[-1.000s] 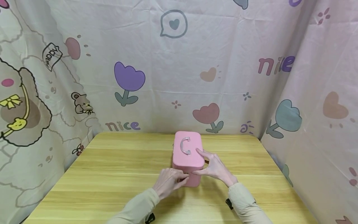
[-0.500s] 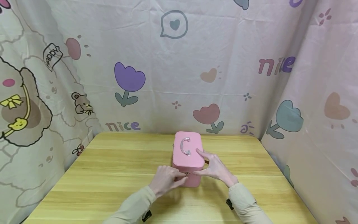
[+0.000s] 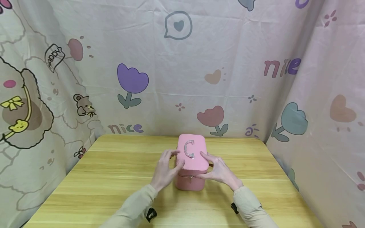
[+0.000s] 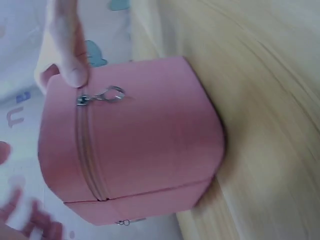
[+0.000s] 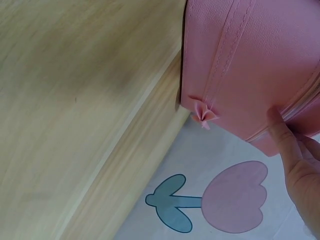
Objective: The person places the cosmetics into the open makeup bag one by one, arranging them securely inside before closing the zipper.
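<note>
A pink cosmetic case stands upright on the wooden table, lid down, with a curved silver handle on top. On its front a zipper pull hangs beside the right thumb in the left wrist view. My right hand grips the right front corner, thumb at the zipper line and a finger on the lid. My left hand is at the lid's left edge, fingers spread with nothing held. Its fingers look blurred in the left wrist view; whether they touch the case, I cannot tell.
The wooden table extends on both sides of the case. Patterned curtains enclose its back and sides. A small pink ribbon tab sticks out low on the case in the right wrist view.
My left hand has let go of the zipper pull at the front and moved up to the lid's left edge, its fingers spreading. The right hand and the case stay in place.
</note>
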{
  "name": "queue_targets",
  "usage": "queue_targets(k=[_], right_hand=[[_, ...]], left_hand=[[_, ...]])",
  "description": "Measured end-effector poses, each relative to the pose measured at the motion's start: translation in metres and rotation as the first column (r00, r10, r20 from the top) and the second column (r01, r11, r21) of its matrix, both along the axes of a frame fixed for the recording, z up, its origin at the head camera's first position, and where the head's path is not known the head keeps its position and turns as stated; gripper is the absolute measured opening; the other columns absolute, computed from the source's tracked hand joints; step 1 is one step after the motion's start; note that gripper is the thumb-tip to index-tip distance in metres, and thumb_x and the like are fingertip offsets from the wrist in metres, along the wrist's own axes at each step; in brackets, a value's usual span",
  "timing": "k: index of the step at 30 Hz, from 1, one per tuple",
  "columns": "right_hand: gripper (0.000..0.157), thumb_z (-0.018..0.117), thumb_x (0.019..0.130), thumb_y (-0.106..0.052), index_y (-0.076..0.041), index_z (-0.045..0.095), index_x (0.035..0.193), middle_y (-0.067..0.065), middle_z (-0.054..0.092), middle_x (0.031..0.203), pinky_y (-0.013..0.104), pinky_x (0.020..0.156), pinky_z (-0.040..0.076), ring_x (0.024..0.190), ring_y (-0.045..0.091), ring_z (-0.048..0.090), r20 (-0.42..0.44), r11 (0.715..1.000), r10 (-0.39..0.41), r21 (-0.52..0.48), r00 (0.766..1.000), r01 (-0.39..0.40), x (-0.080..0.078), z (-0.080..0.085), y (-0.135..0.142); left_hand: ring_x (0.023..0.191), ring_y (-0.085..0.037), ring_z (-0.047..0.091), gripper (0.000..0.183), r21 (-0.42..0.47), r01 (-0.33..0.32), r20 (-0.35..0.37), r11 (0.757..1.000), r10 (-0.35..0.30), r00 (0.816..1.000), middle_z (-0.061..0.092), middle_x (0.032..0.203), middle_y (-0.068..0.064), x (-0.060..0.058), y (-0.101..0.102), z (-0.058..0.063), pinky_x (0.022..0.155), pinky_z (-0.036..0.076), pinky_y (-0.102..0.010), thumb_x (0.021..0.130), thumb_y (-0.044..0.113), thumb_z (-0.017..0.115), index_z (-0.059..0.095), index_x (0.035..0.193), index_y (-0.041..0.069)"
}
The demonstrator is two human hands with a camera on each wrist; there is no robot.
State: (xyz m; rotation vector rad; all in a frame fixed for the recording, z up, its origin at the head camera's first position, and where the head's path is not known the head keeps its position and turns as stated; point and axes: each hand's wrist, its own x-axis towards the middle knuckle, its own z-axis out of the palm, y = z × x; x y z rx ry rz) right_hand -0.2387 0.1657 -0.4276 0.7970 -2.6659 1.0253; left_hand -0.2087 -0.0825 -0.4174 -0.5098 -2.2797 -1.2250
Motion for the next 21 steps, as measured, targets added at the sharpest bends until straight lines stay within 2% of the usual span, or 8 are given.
queue_targets(k=[2,4,6,8,10,12,16,21], right_hand=[[0.098,0.092,0.068,-0.042,-0.006,0.049,0.149,0.024,0.051,0.148,0.054,0.113,0.043,0.137,0.041,0.051,0.002,1.000,0.001,0.000,1.000,-0.001,0.000,0.000,0.000],[0.098,0.092,0.068,-0.041,-0.005,0.048,0.149,0.024,0.051,0.148,0.054,0.113,0.044,0.137,0.041,0.051,0.005,1.000,0.004,-0.004,1.000,-0.004,0.001,-0.001,0.000],[0.098,0.092,0.068,-0.040,-0.005,0.048,0.149,0.025,0.050,0.149,0.053,0.112,0.044,0.136,0.041,0.052,0.011,1.000,0.006,-0.011,1.000,-0.006,0.001,-0.001,0.000],[0.098,0.092,0.068,-0.039,-0.006,0.048,0.149,0.025,0.049,0.149,0.054,0.113,0.043,0.136,0.041,0.052,0.013,1.000,0.005,-0.011,1.000,-0.005,0.001,-0.001,0.000],[0.098,0.092,0.069,-0.039,-0.006,0.048,0.149,0.026,0.049,0.149,0.054,0.113,0.043,0.137,0.041,0.051,0.011,1.000,0.003,-0.006,1.000,-0.003,0.001,-0.002,0.000],[0.097,0.092,0.069,-0.039,-0.007,0.047,0.150,0.025,0.048,0.150,0.054,0.114,0.042,0.138,0.040,0.050,0.016,1.000,-0.001,-0.001,1.000,0.001,0.001,-0.002,-0.001],[0.098,0.091,0.070,-0.041,-0.010,0.045,0.152,0.023,0.046,0.153,0.054,0.114,0.042,0.138,0.039,0.050,0.035,1.000,-0.005,0.005,0.999,0.005,0.002,-0.001,-0.001],[0.098,0.088,0.073,-0.046,-0.015,0.042,0.154,0.021,0.044,0.155,0.058,0.115,0.040,0.141,0.040,0.047,0.034,0.999,-0.014,0.030,0.999,0.013,0.004,-0.001,0.000]], left_hand=[[0.123,-0.037,0.057,0.054,0.026,-0.005,0.159,1.000,0.001,0.987,0.061,0.135,-0.017,-0.002,-0.001,0.003,0.106,0.047,-0.055,0.094,0.034,0.068,0.056,0.137,0.005],[0.134,-0.042,0.050,0.065,0.049,0.010,0.291,0.999,-0.024,0.956,0.051,0.148,-0.021,-0.005,-0.002,0.005,0.112,0.041,-0.061,0.096,0.038,0.065,0.046,0.148,0.005],[0.141,-0.044,0.044,0.072,0.059,0.032,0.388,0.998,-0.053,0.920,0.044,0.155,-0.024,-0.009,-0.003,0.008,0.115,0.036,-0.063,0.097,0.042,0.062,0.037,0.154,0.007],[0.143,-0.045,0.042,0.074,0.069,0.064,0.443,0.996,-0.088,0.892,0.041,0.156,-0.025,-0.012,-0.003,0.009,0.116,0.035,-0.063,0.098,0.043,0.061,0.032,0.157,0.008],[0.143,-0.044,0.042,0.076,0.066,0.090,0.464,0.994,-0.111,0.879,0.041,0.157,-0.025,-0.015,-0.003,0.009,0.116,0.036,-0.062,0.098,0.043,0.061,0.031,0.158,0.008],[0.142,-0.043,0.044,0.076,0.053,0.109,0.464,0.993,-0.121,0.877,0.043,0.155,-0.023,-0.018,-0.003,0.008,0.117,0.037,-0.060,0.097,0.040,0.063,0.031,0.158,0.007],[0.137,-0.043,0.051,0.073,0.046,0.134,0.434,0.990,-0.140,0.890,0.049,0.151,-0.024,-0.022,-0.004,0.005,0.115,0.041,-0.056,0.095,0.030,0.067,0.036,0.155,0.002],[0.131,-0.045,0.055,0.071,0.109,0.155,0.409,0.982,-0.187,0.893,0.053,0.147,-0.026,-0.026,-0.005,0.002,0.109,0.047,-0.056,0.092,0.022,0.072,0.041,0.151,-0.001]])
